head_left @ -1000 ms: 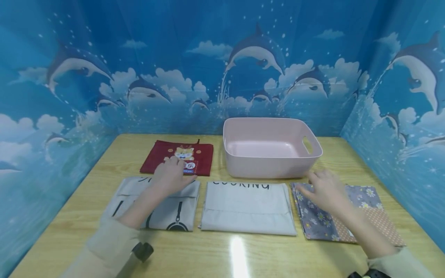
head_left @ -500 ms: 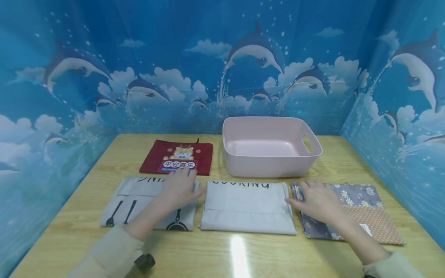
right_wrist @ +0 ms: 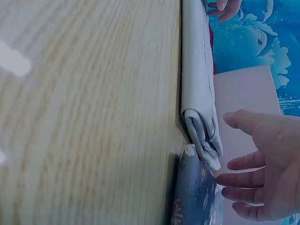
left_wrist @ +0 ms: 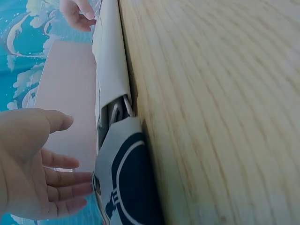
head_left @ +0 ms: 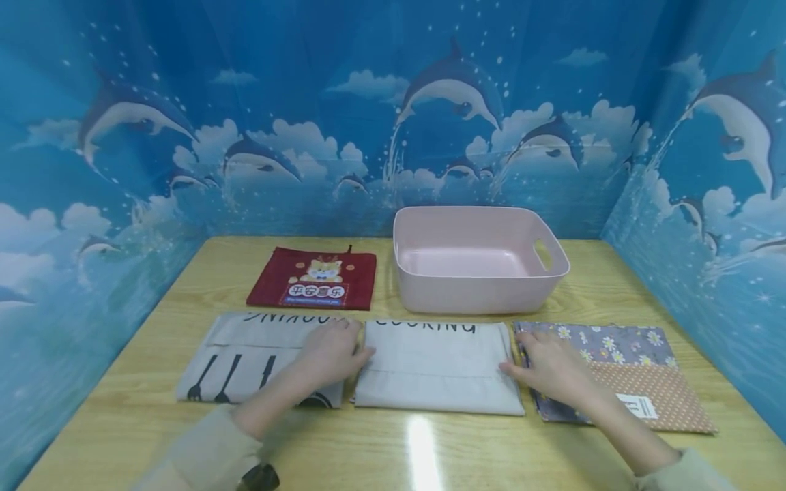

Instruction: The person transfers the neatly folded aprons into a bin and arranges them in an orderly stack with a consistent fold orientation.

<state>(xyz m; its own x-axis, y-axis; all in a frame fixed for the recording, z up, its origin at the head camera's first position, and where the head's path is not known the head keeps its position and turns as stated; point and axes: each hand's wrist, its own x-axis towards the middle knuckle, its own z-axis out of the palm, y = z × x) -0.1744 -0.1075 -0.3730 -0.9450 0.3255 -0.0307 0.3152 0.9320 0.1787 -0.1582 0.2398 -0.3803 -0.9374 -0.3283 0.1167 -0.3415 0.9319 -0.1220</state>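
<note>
A pale grey folded cloth (head_left: 436, 372) printed with "COOKING" lies flat in the middle of the front row. My left hand (head_left: 331, 351) is over its left edge, fingers relaxed and holding nothing. In the left wrist view, the thumb of the left hand (left_wrist: 35, 164) stands apart from the fingers, whose tips are near a cloth with a dark pan print (left_wrist: 126, 173). At the right edge of the middle cloth is my right hand (head_left: 549, 361). The right wrist view has the fingers of that hand (right_wrist: 272, 171) loosely spread beside the layered folds, near a floral cloth (right_wrist: 194, 192).
Left of the middle lies another grey folded cloth (head_left: 236, 365) with cutlery prints. A grey floral cloth with a dotted brown panel (head_left: 657, 389) lies at right. Behind are a dark red folded cloth (head_left: 270, 286) with a cartoon animal and a pink plastic bin (head_left: 473, 296).
My left hand has moved right and toward me, from over the red cloth to the middle cloth's left edge. My right hand has shifted slightly left and toward me. The cloths have stayed put.
</note>
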